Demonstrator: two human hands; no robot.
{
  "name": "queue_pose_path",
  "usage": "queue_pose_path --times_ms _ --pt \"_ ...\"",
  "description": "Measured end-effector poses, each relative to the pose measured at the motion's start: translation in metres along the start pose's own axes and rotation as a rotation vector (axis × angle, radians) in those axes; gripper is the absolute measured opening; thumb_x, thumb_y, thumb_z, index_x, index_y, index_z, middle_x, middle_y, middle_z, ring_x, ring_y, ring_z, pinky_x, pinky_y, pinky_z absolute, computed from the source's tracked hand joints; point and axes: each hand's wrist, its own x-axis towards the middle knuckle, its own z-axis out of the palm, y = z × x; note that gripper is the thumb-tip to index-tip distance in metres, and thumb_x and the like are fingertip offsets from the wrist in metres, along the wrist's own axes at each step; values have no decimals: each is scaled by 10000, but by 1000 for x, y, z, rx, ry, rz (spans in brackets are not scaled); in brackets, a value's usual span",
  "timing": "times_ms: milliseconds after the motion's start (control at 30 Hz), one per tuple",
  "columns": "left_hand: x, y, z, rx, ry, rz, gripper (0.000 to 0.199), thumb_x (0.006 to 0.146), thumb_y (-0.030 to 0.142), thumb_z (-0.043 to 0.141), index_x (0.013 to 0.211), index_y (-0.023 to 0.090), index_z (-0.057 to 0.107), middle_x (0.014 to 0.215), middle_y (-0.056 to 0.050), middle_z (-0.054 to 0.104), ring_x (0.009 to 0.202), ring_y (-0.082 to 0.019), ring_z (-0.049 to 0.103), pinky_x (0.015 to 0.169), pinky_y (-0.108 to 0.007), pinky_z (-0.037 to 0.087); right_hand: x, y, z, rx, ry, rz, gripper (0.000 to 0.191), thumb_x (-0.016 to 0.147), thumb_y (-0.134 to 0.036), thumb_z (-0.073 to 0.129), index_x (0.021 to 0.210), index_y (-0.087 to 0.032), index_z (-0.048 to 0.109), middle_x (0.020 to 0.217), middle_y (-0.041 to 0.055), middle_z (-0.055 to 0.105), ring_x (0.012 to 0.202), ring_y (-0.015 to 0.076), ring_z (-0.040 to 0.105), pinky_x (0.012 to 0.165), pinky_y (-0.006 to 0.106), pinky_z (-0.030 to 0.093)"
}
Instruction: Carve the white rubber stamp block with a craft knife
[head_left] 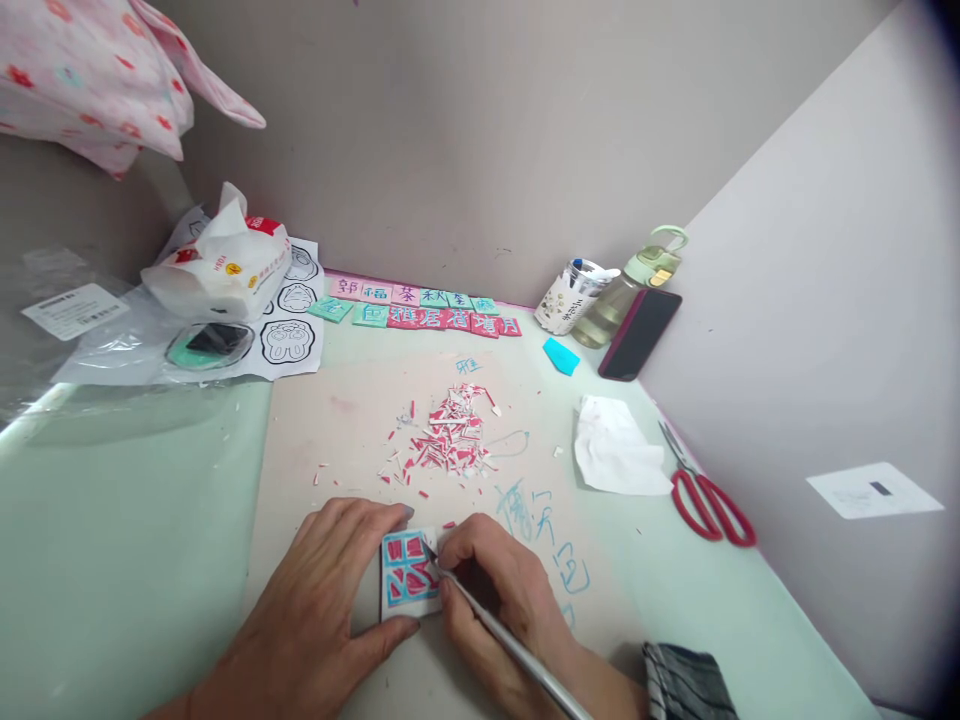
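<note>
A small square tile [409, 575] with blue outlines and dark red patches lies on a beige sheet [322, 420] at the lower middle. My left hand [322, 600] holds it by its left side, fingers at the top corner and thumb at the bottom edge. A slim silver carving knife [502, 635] is pinched in my right hand [502, 600], its tip touching the tile's upper right part. Beyond my hands is a heap of red and white shavings [457, 435]. Blue characters [529, 510] are drawn on the sheet to the right.
Rows of pink and green character tiles [427, 318] line the wall. At left are a tissue pack [225, 270] and printed sheets [289, 345]. Right are a pen cup [566, 300], bottle [607, 310], phone [640, 335], blue piece [561, 356], tissue [619, 450] and red-handled scissors [709, 500].
</note>
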Motion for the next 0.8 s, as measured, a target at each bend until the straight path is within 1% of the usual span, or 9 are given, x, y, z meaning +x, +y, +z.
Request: queue_pose_path --times_ms 133,267,367,600,800 --pt "-1 0 0 11 13 6 660 833 248 765 1395 307 422 1246 -6 642 1142 -264 593 972 -348 466 2 2 2 -9 -1 -22 99 906 -131 528 878 -227 532 796 14 593 661 150 538 604 263 413" --pt "-1 -1 1 31 38 36 641 837 280 769 1387 288 440 1255 -16 645 1149 -270 592 968 -356 479 3 2 3 -34 5 -68 129 886 -99 520 873 -227 522 798 9 585 675 150 538 619 260 411" --pt "-1 -1 3 42 49 22 599 844 248 749 1369 281 463 1227 -12 652 1131 -265 599 963 -366 491 5 -1 1 -41 -2 -90 137 885 -93 506 857 -226 503 803 8 574 683 149 532 618 259 401" --pt "-2 -1 5 21 37 -8 614 834 270 770 1369 292 469 1210 -14 658 1103 -275 619 947 -402 519 10 -11 -9 -62 -89 -53 123 916 -119 484 857 -226 470 812 8 566 702 150 511 635 260 403" --pt "-3 -1 8 -1 46 -29 634 817 240 769 1371 297 465 1209 -21 646 1099 -285 611 945 -423 511 11 -14 -10 -42 -107 -21 117 923 -141 492 851 -228 462 788 -5 552 692 147 494 641 267 394"
